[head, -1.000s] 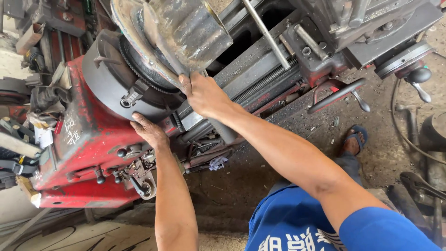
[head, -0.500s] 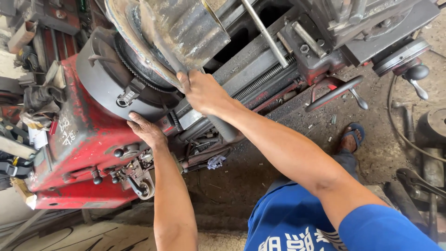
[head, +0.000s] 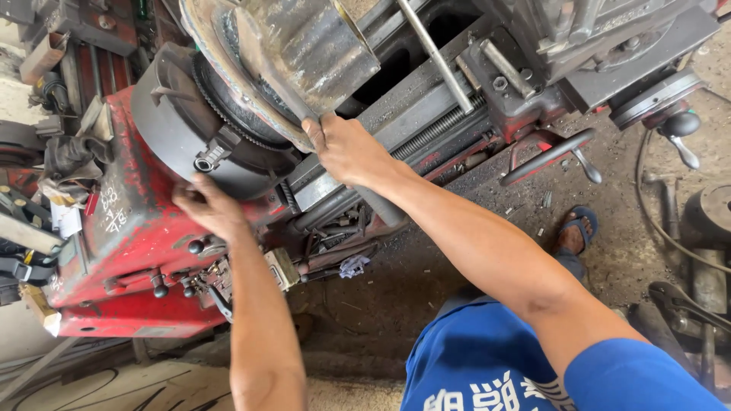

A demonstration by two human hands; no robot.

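Observation:
I look down on a red lathe. A large rusty metal workpiece (head: 304, 53) sits in the dark round chuck (head: 183, 129). My right hand (head: 350, 148) is closed around a dark metal bar (head: 381, 209) that lies across the workpiece's rim and runs down toward the lathe bed. My left hand (head: 209, 205) rests flat with fingers spread on the red headstock (head: 129, 228), just below the chuck and its jaw socket (head: 205, 164). It holds nothing.
Lead screw and bed rails (head: 434, 129) run to the right, to the carriage (head: 548, 46) and its handwheel and lever (head: 678, 133). Small black knobs (head: 160, 289) stick out of the headstock front. My sandalled foot (head: 575, 232) stands on the dirty floor. Cables and metal parts (head: 700, 228) lie at right.
My left hand has slid a little to the left along the headstock, under the chuck. My right hand keeps its grip at the workpiece rim.

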